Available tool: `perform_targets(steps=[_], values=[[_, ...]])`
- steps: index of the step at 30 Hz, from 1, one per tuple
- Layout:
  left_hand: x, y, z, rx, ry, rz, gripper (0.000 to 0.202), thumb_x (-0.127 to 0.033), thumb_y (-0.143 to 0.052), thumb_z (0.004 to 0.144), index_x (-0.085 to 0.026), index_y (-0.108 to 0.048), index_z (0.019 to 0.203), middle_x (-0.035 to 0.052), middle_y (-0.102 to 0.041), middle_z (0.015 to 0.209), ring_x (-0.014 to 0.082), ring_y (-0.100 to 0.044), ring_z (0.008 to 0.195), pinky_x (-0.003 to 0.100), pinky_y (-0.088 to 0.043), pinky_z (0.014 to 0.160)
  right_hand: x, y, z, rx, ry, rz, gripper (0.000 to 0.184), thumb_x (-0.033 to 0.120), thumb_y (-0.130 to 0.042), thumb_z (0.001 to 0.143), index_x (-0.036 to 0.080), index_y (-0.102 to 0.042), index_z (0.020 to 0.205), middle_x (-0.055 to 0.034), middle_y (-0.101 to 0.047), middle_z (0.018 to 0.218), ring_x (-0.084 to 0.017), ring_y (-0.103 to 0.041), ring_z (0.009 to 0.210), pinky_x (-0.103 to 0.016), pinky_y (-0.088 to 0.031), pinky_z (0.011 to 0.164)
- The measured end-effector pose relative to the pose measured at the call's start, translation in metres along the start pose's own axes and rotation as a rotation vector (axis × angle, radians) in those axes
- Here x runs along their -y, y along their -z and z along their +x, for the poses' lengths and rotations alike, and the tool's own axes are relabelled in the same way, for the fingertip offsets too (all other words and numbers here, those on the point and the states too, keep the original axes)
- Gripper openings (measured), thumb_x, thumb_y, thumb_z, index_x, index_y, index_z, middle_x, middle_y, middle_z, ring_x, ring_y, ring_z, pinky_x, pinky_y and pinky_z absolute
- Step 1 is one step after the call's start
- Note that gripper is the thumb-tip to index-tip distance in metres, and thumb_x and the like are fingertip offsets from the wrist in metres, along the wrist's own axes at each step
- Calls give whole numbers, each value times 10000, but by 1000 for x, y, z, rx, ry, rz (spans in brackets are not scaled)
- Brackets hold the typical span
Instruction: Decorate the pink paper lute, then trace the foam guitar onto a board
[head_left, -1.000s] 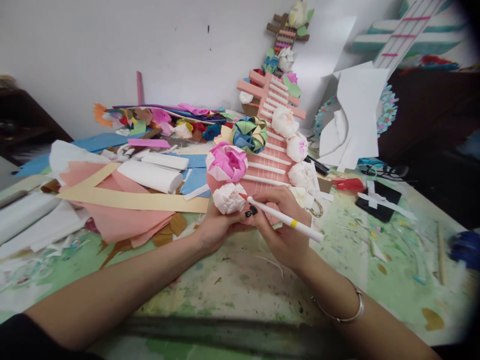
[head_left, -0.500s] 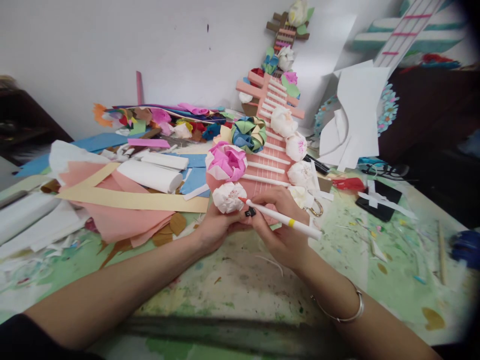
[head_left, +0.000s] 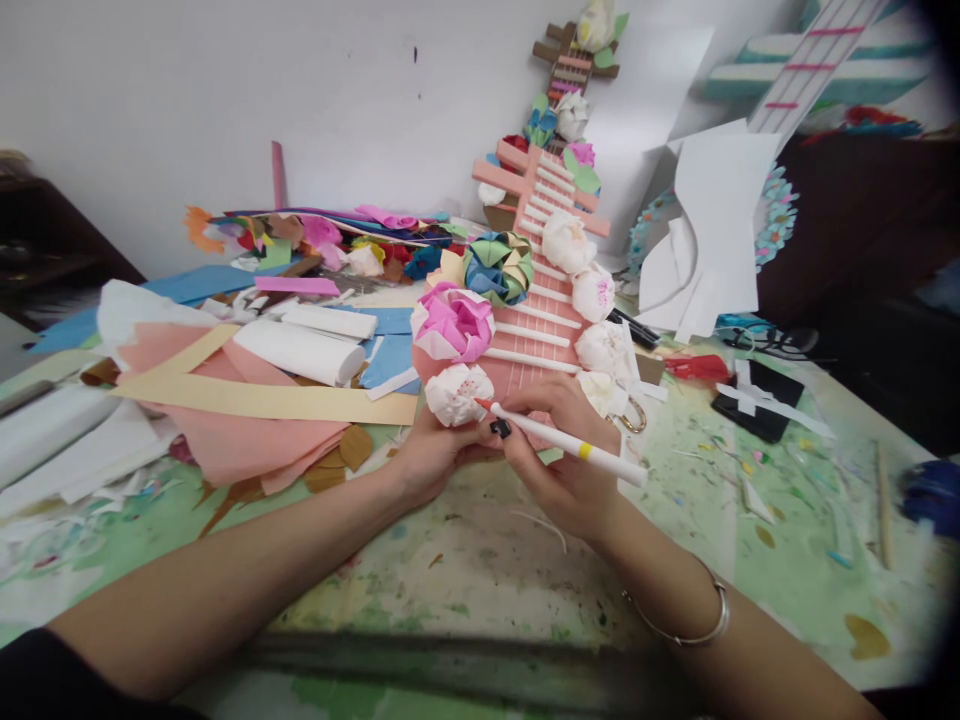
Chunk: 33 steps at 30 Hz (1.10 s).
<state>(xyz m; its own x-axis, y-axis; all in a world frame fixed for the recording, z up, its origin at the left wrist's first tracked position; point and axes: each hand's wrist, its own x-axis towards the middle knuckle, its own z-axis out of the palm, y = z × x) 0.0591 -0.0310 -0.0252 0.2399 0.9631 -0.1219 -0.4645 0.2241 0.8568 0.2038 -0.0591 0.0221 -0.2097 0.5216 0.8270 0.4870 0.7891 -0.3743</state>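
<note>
In my right hand [head_left: 566,460] is a white marker pen [head_left: 551,434] with a yellow band. Its red tip meets the right side of a white paper flower [head_left: 457,394] dotted with red specks. My left hand [head_left: 435,460] closes around the lower edge of a pink paper lute [head_left: 529,378], just below that flower; most of its fingers are hidden. A small black piece [head_left: 500,428] shows between the two thumbs. Above the white flower sits a pink-and-white paper flower [head_left: 453,322], then a blue-green folded ball [head_left: 498,268]. More white flowers [head_left: 603,348] line the lute's right edge.
Paper sheets, a pale yellow strip [head_left: 300,402] and white rolls [head_left: 304,350] cover the left side. At right lie a black flat piece [head_left: 763,405], a red item [head_left: 696,367] and a wooden stick [head_left: 883,505]. A white paper cutout [head_left: 724,230] stands behind.
The marker's tip has shifted very slightly on the white flower, with the pen's rear end a touch lower. Otherwise both hands hold their places.
</note>
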Motion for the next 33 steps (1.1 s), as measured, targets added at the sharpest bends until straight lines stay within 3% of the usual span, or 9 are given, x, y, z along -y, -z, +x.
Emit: perform_targets(steps=[8, 20, 27, 33], values=[[0, 0, 0, -33, -8, -5, 285, -123, -813, 535, -152, -653, 769, 7, -702, 747, 157, -667, 707, 269, -563, 667, -3, -4, 0, 63, -12, -12, 93, 112, -529, 822, 155, -598, 867, -42, -654, 778, -162, -543, 734, -348, -450, 681], [2, 2, 0, 8, -13, 7, 298, -116, -807, 564, -146, -669, 826, 31, -707, 809, 211, -678, 794, 371, -578, 743, 1, -2, 1, -5, -2, -22, 74, 118, -531, 825, 153, -581, 867, -47, -642, 770, -161, -559, 738, -334, -460, 663], [0, 0, -1, -10, -14, 7, 300, -117, -814, 567, -143, -662, 825, 23, -700, 803, 180, -668, 762, 339, -570, 737, -2, -3, 0, 30, -44, -55, 82, 137, -535, 834, 185, -579, 884, -27, -643, 786, -156, -557, 742, -329, -460, 664], [-2, -1, -3, -8, 5, 9, 253, -149, -821, 583, -141, -661, 780, 26, -704, 778, 165, -670, 733, 312, -564, 726, 0, 1, 0, -46, -43, 18, 82, 113, -530, 790, 175, -543, 841, -21, -581, 744, -142, -520, 704, -311, -444, 629]])
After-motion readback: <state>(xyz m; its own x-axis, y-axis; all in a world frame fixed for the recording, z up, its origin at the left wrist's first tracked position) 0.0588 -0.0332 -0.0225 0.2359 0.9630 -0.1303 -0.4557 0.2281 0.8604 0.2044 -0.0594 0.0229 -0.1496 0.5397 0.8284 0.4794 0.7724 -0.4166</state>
